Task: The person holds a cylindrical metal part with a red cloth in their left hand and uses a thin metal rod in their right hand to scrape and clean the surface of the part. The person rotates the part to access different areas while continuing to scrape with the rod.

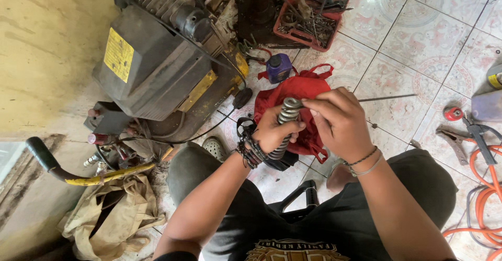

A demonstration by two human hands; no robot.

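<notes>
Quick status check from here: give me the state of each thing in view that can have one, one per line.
Coil spring: upright, held in both hands.
Left hand: closed around the spring's lower part.
Right hand: fingers on the spring's top.
Red cloth bag: crumpled on the tiled floor.
Blue bottle: upright, capped.
Red tray: full of tools.
Orange hose: loosely coiled.

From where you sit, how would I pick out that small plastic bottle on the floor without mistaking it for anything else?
Start at the big grey and yellow compressor on the left. Just right of its lower corner, above the red cloth bag that lies beyond the left hand and right hand, stands the bottle. It is the only purple thing there, squat with a dark cap.
</notes>
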